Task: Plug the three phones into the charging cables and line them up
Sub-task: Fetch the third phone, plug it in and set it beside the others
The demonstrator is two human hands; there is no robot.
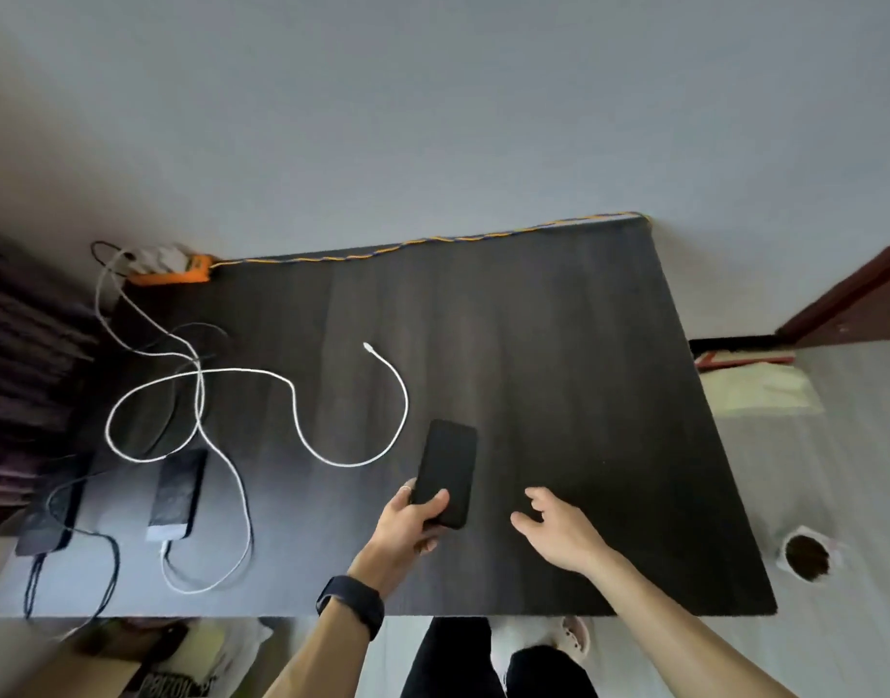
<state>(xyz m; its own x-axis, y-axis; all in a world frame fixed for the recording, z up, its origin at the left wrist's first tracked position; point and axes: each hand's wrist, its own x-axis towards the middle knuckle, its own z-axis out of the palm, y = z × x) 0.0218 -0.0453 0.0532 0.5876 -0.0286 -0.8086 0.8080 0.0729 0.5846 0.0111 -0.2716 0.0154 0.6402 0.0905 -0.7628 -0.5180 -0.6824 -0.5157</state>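
My left hand (407,521) grips the near end of a black phone (445,471) above the dark table (559,370). Just right of it, my right hand (559,531) hovers with fingers spread and holds nothing. A loose white cable (292,395) snakes across the table; its free plug (368,347) lies beyond the held phone. At the near left lie two phones: one (177,496) with a white cable (201,581) in its near end, the other (52,511) with a dark cable (35,576) in its near end.
An orange power strip (168,269) with white chargers sits at the table's far left corner, and its braided cord (433,241) runs along the back edge. A wall rises behind the table. A white bag (755,390) and a cup (805,554) sit on the floor to the right.
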